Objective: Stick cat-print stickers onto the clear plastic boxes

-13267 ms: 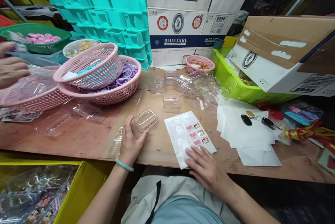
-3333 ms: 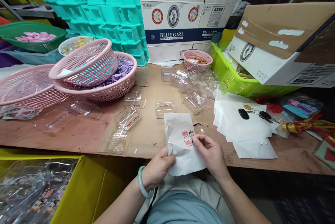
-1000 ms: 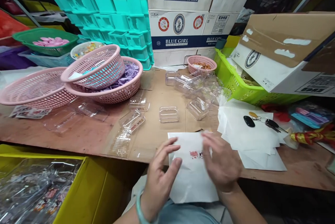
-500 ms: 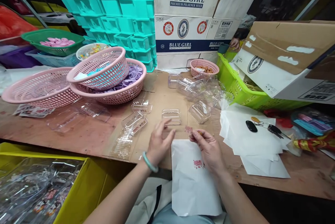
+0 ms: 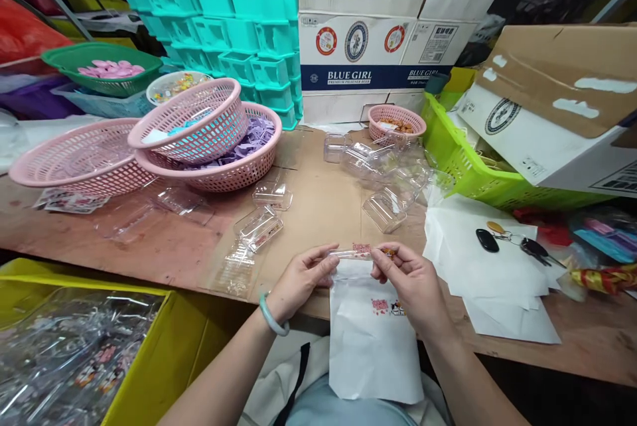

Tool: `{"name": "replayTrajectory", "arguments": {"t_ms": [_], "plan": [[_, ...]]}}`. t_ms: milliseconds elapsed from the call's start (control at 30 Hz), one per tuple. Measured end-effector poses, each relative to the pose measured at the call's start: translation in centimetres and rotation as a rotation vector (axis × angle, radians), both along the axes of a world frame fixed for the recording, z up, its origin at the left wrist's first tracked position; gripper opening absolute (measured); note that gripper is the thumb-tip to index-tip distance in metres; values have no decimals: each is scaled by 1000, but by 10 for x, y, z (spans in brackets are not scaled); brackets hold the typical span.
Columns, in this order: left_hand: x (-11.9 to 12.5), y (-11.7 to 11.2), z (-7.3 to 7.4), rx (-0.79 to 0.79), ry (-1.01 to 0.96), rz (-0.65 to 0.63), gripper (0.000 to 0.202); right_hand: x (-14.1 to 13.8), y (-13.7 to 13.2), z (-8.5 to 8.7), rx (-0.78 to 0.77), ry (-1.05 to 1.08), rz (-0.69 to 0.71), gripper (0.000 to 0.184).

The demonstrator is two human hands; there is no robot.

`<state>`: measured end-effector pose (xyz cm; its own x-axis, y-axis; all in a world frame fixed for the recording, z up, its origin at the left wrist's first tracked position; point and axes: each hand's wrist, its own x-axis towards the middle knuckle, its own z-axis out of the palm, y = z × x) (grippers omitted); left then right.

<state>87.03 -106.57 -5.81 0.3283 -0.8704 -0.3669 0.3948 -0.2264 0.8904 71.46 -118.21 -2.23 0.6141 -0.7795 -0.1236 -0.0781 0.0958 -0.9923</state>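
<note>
My left hand, a pale green bangle on its wrist, pinches the left end of a clear plastic case held above the table's front edge. My right hand has thumb and fingers closed on a small sticker with red print, at the case's right end. Whether the sticker touches the case I cannot tell. Below both hands a white backing sheet hangs over the edge onto the lap, with red and black printed stickers on it. Clear cases lie to the left, others beyond the right hand.
Pink baskets stand at the left, one with purple pieces. Teal crates and a white carton rise behind. A green basket, white sheets and keys are at the right. A yellow box sits front left.
My left hand has picked up the clear case from the cardboard and brought it back to my right hand. The right hand keeps the sticker. The view has shifted slightly.
</note>
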Motion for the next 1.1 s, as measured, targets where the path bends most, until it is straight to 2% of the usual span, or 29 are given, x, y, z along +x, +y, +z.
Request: {"name": "replayTrajectory", "arguments": {"t_ms": [167,400,633,933,1100], "plan": [[-4,2,-8,5,42,41,51,3,-4,-6,21,65,15,27],[-8,4,-6,-38,116,56,51,-4,11,2,46,214,181,32],[-9,4,-6,-36,111,77,49,-2,13,0,58,258,207,35],[-9,6,-11,-63,85,45,49,3,20,11,56,314,188,38],[-8,6,-11,-64,92,35,49,5,17,7,41,330,188,38]]}}
